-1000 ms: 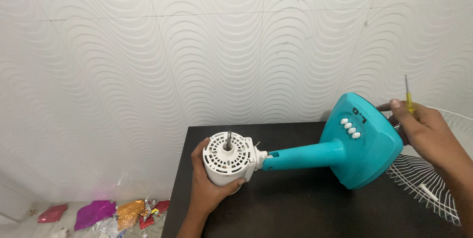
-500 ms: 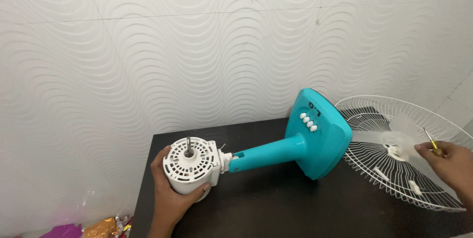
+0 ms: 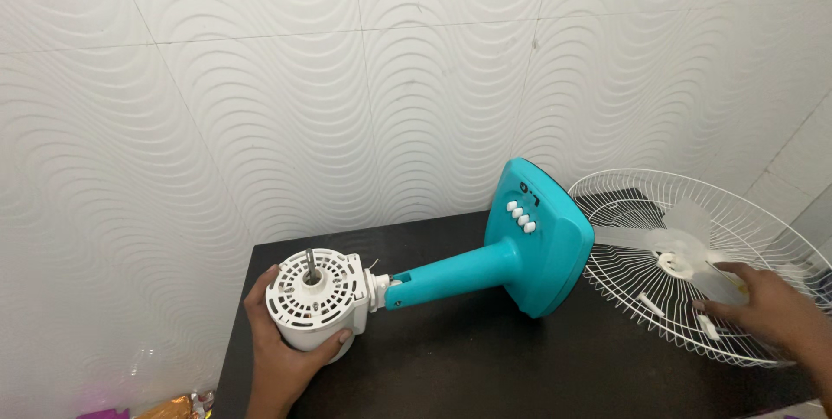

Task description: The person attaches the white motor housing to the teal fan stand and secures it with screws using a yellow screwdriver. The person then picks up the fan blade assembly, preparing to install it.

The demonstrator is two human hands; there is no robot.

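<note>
- My left hand point(image 3: 282, 345) is wrapped around the white, vented, round plastic motor housing point(image 3: 314, 298) at the near left corner of the dark table point(image 3: 485, 367); thumb and fingers are curled against its side wall in a firm grasp.
- A bare metal shaft point(image 3: 309, 263) stands up out of the housing's face, pointing towards me and slightly up.
- From the housing, the fan's long axis runs right and away from me: a turquoise plastic neck point(image 3: 451, 276) rises to the turquoise, rounded-square base point(image 3: 542, 246), which is tipped up on edge.
- On the base's face sit a row of four small white push buttons point(image 3: 521, 217) and, above them, a dark printed mark; I do not transcribe it.
- My right hand point(image 3: 767, 319) lies flat, fingers loosely spread, on the white wire guard grille point(image 3: 641, 202) at the far right; translucent blades point(image 3: 685, 228) lie inside it. I cannot tell whether anything is held under the palm.
- The left hand is the nearer one to the motor end; the right is well apart from it, beyond the base.
- Shiny wrappers point(image 3: 178, 403) lie on the floor, lower left.
</note>
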